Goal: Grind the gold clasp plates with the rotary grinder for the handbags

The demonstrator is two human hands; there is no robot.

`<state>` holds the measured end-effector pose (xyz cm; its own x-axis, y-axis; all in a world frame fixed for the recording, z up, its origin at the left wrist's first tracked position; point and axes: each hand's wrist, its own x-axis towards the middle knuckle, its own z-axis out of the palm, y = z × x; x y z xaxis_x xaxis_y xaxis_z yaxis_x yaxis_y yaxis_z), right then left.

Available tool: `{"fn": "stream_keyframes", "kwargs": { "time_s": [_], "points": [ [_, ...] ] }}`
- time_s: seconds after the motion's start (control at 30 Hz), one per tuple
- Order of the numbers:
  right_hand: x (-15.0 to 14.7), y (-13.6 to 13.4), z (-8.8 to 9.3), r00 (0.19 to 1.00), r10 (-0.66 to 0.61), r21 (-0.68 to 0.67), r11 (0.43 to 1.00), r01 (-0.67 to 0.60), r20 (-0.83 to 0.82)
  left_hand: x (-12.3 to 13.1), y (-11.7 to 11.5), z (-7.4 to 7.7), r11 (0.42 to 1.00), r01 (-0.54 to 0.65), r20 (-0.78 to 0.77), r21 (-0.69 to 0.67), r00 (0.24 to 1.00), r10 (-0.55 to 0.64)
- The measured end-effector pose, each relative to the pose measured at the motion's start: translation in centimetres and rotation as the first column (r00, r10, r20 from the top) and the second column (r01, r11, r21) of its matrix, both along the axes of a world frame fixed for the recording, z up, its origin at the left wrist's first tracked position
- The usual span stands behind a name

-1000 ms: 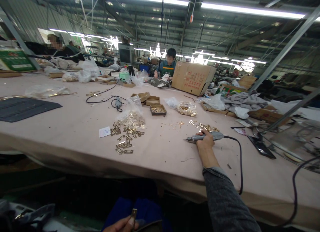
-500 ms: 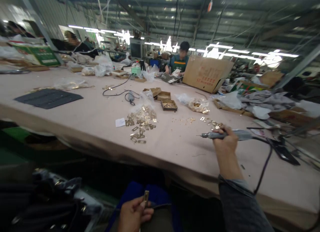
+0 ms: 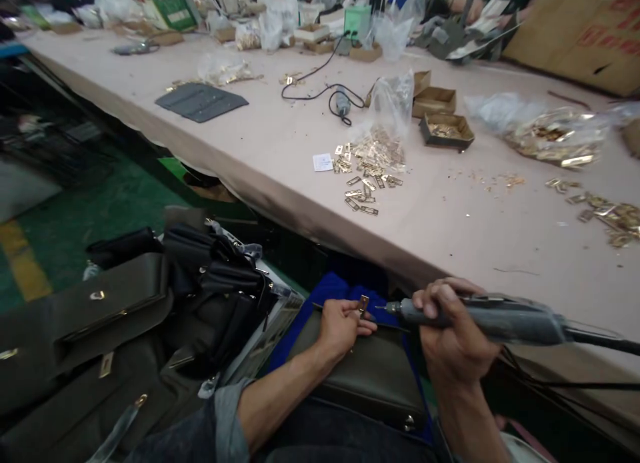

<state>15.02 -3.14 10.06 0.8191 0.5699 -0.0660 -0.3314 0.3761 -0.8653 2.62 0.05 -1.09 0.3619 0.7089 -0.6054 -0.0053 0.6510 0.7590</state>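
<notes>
Between the fingertips of my left hand (image 3: 340, 326) is a small gold metal plate (image 3: 363, 304) with a slot, held upright. The hand rests over a dark olive handbag (image 3: 373, 376) lying on a blue cloth (image 3: 320, 291) across my lap. An electric screwdriver (image 3: 515, 320) lies in the grip of my right hand (image 3: 457, 336), its thin bit pointing left. The bit's tip is close to the plate, and I cannot tell whether they touch.
Left of my lap are several dark and olive handbags (image 3: 110, 296). On the table (image 3: 280, 150) lie loose gold plates (image 3: 367, 200), a small open box of parts (image 3: 447, 131), a grey sheet (image 3: 200, 102), a second corded tool (image 3: 343, 103) and a bag of gold parts (image 3: 560, 140).
My right hand has brought the screwdriver from over the table down and left to the plate in my left hand. The view has tilted down and turned left, showing the bags.
</notes>
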Motion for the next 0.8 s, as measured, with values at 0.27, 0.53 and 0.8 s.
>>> {"fn": "stream_keyframes", "kwargs": {
  "time_s": [0.27, 0.53, 0.8],
  "points": [
    [-2.3, 0.3, -3.7, 0.950, 0.164, -0.027, 0.986, -0.162, 0.265, -0.5, 0.3, 0.0, 0.998, -0.054, 0.066, -0.041, 0.996, 0.056],
    [-2.4, 0.3, -4.7, 0.923, 0.221, -0.009, 0.973, -0.230, 0.316, -0.5, 0.6, 1.0, 0.994, -0.051, 0.016, -0.097, 0.998, 0.053],
    [-2.7, 0.3, -5.1, 0.906, 0.236, -0.003, 0.968, -0.251, 0.352, -0.4, 0.5, 1.0, 0.996, -0.032, 0.011, -0.079, 0.999, 0.033]
  ]
}}
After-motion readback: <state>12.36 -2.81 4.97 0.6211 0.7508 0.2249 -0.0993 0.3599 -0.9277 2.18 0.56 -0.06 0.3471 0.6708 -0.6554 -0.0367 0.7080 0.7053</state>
